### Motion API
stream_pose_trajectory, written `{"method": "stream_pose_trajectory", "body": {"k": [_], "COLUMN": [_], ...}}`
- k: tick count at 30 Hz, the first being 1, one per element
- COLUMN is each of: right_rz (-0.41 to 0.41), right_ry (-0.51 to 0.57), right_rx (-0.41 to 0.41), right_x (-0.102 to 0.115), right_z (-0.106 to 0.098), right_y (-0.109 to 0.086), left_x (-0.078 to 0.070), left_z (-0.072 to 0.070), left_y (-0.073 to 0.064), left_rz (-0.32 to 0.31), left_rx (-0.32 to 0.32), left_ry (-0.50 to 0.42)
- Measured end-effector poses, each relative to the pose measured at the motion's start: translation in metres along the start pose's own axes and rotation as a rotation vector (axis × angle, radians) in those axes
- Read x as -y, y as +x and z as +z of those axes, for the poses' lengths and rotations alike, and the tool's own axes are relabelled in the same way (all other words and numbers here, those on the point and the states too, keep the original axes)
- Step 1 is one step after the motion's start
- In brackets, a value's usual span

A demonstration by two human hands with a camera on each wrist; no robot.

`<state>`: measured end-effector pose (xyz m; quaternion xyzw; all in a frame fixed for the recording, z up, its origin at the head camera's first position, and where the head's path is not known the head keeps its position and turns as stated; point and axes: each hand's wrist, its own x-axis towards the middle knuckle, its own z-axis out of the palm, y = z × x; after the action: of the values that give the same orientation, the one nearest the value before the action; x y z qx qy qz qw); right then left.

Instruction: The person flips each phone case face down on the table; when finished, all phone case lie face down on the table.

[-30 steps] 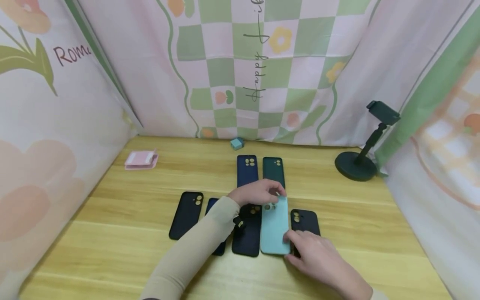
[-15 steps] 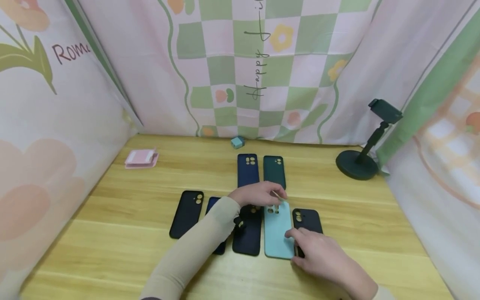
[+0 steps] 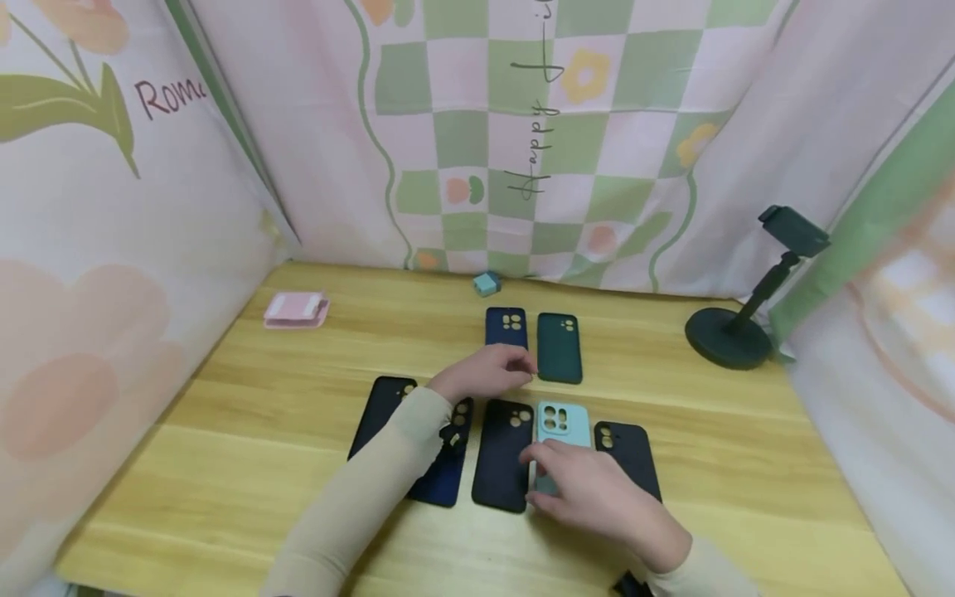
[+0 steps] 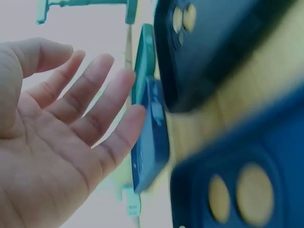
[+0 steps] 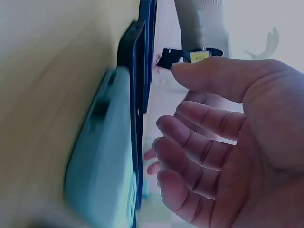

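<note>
A row of phone cases lies on the wooden table: a black one (image 3: 380,410) at the left, a dark blue one (image 3: 440,481), a black one (image 3: 498,464), a light blue one (image 3: 563,417) and another black one (image 3: 630,456) at the right. My left hand (image 3: 485,371) hovers above the row, fingers loose and holding nothing, as the left wrist view confirms. Over the lower part of the light blue case is my right hand (image 3: 593,489), fingertips at the middle black case's right edge. In the right wrist view its loosely bent fingers (image 5: 190,142) hold nothing.
Behind the row lie a blue phone case (image 3: 506,323), partly covered by my left hand, and a dark green one (image 3: 559,348). Further back are a small light blue block (image 3: 487,284), a pink item (image 3: 296,309) and a black stand (image 3: 729,336). Patterned curtains (image 3: 336,166) enclose the table.
Both hands have let go of the light blue phone case, which now lies in the row. My left hand has drawn back leftward; my right hand has shifted left toward the middle black case.
</note>
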<state>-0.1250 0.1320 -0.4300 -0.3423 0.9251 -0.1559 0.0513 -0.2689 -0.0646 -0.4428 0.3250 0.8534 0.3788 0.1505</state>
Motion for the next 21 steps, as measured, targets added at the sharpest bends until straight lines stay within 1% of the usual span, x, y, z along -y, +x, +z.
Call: {"method": "stream_pose_trajectory", "body": {"k": [2,5,9,12,15,17,21], "right_rz": [-0.043,-0.100,-0.136,-0.153,-0.160,-0.157,-0.149], "right_ry": [0.018,0.016,-0.034,-0.062,-0.072,-0.064,-0.058], "right_rx": [0.011,0.043,0.093,0.136,0.172,0.189,0.209], "right_x": [0.005,0.013,0.024,0.031,0.036,0.037,0.037], "right_z": [0.004,0.010,0.018,0.022,0.026,0.027,0.026], "right_y": [0.009,0.021,0.033,0.039,0.043,0.044,0.046], "left_x": [0.005,0.009,0.012,0.012,0.011,0.010,0.008], "left_z": [-0.001,-0.001,0.001,0.002,0.003,0.003,0.004], "left_y": [-0.004,-0.010,-0.016,-0.020,-0.024,-0.026,-0.027], "left_rz": [-0.030,-0.084,-0.127,-0.156,-0.174,-0.175,-0.161], "left_rx": [-0.026,-0.037,-0.026,0.001,0.030,0.043,0.050], "left_ry": [0.021,0.067,0.147,0.206,0.265,0.286,0.292]}}
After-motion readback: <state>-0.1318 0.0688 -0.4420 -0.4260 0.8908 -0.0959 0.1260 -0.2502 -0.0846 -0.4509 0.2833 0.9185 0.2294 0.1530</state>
